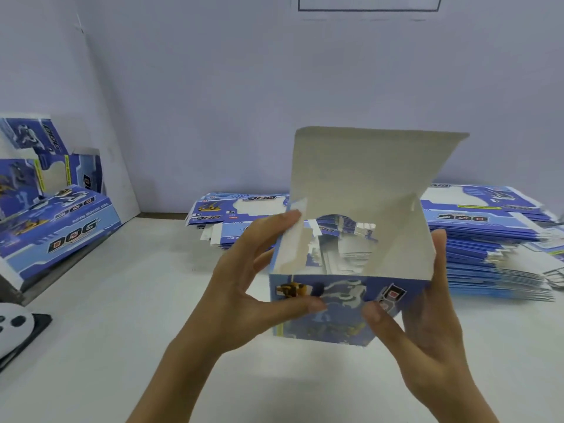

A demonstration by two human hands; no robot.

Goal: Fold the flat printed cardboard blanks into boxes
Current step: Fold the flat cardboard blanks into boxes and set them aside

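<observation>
A blue printed cardboard box (341,312) is held up over the white table, opened into a square tube with its plain grey lid flap (366,172) standing upright at the back. My left hand (244,288) grips the box's left side, thumb on the front panel and fingers on a small side flap (294,236) that leans inward. My right hand (427,325) clasps the right wall, thumb pressed on the front panel. Behind the box lies a wide stack of flat printed blanks (488,239).
Folded blue boxes (58,221) stand and lean at the left, against a white board (100,102). A white and black object (15,331) sits at the left edge. The white table (122,315) spreads in front of a pale wall.
</observation>
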